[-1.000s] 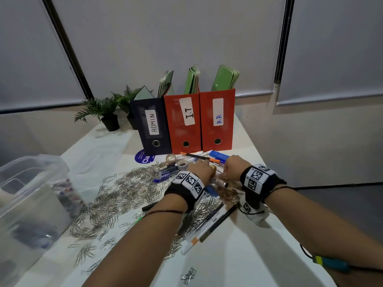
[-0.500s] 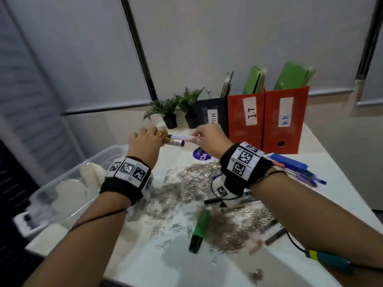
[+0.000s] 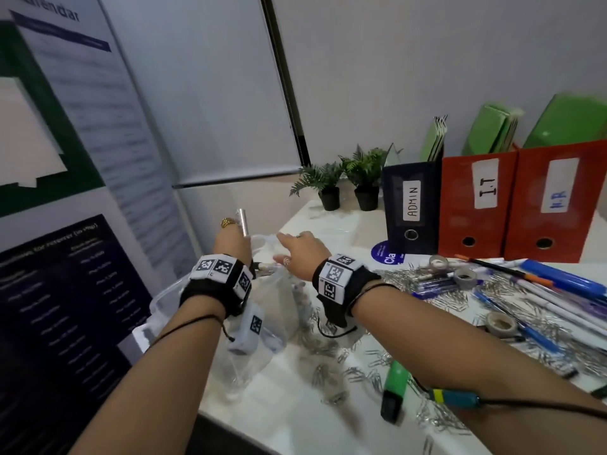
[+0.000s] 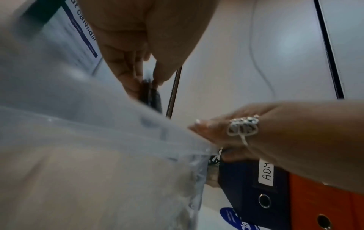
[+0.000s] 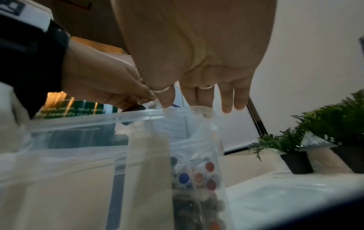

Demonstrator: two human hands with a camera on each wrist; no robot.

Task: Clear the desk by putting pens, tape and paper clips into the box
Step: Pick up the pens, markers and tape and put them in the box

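**Pens reach the box, much left**

White desk point(image 3: 295, 418): at its left edge the clear box point(image 3: 157, 300) already holds pens. Left hand point(image 3: 230, 241) grasps pens point(image 3: 242, 221) over it; right hand point(image 3: 300, 249) hovers, fingers released. Paper clips point(image 3: 328, 343), tape rolls point(image 3: 501, 323) and more pens remain rightward.

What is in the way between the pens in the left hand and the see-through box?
Nothing visible. The left hand holds the pens right above the box, whose top is open with no lid on it. The right hand, open and empty, hovers beside them over the rim, not under the pens.
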